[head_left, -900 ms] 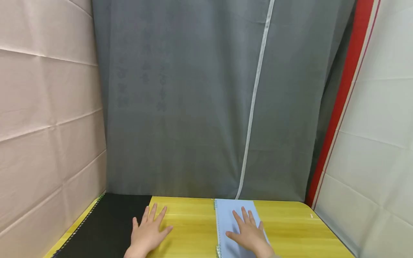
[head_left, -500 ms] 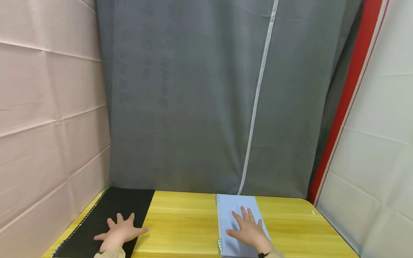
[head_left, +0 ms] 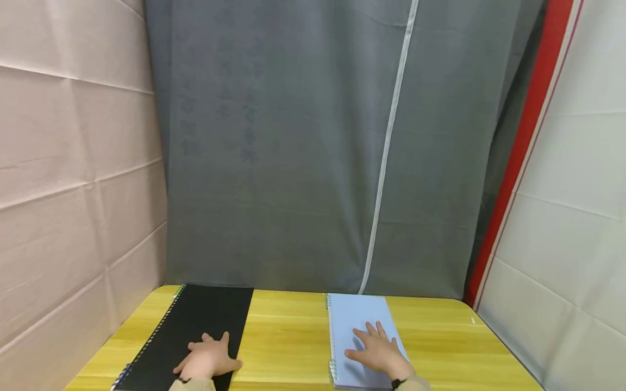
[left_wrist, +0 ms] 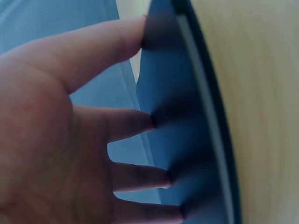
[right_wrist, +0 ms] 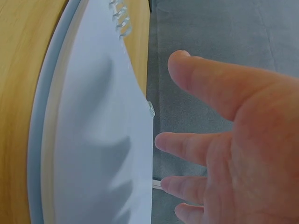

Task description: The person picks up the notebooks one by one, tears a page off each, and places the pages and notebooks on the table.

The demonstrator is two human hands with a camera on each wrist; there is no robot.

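Left hand [head_left: 207, 359] resting flat on black notebook [head_left: 195, 331] lying toward bench [head_left: 288, 347] left edge, fingers [left_wrist: 135, 122] spread and straight. Right hand [head_left: 379, 353] pressing flat on blue notebook [head_left: 359, 320] lying right of centre, fingers [right_wrist: 182, 142] apart, gripping nothing.

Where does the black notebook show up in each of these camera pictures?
Head: the black notebook lies at lower left on the yellow table, under the left hand.
Left wrist: dark cover fills the middle, fingertips on it.
Right wrist: not in view.
Shared landmark: the yellow table.
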